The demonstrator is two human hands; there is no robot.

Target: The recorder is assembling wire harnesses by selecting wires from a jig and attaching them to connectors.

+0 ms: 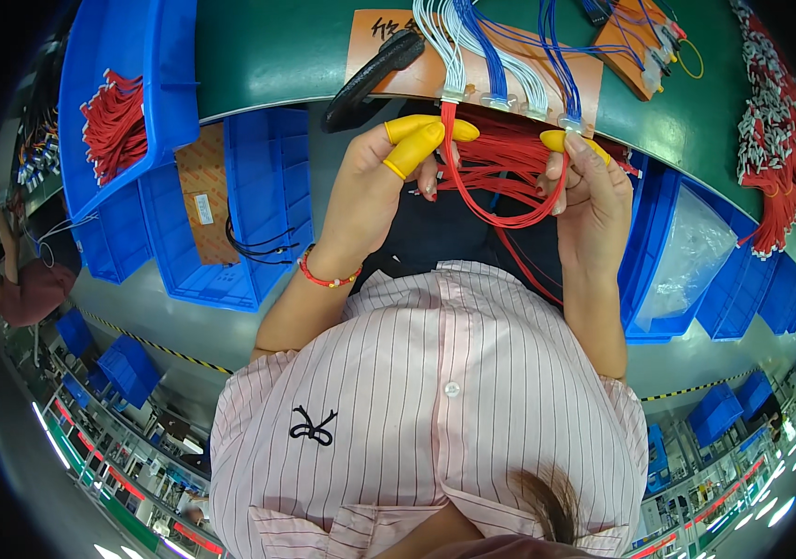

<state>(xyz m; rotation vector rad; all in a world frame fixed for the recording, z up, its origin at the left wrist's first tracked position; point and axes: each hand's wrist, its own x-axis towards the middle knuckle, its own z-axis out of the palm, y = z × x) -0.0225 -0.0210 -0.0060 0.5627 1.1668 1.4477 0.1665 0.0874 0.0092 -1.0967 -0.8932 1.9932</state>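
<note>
A looped red wire harness (496,220) hangs between my two hands. My left hand (365,182), with yellow finger cots on thumb and finger, pinches its wires just below a white connector (452,96) at the table edge, where white wires come in from above. At the harness's other end my right hand (598,200), also wearing yellow finger cots, closes by another connector (570,123) fed by blue wires. Between them, two more connectors with blue and white wires sit on an orange board (379,56). A pile of red wires (500,149) lies below the edge.
A black handle-like object (374,82) juts over the green table edge (267,47). Blue bins (272,205) stand left and right, one holding red harnesses (114,126). More red harnesses (780,158) hang at the far right. Another person (34,289) is at the far left.
</note>
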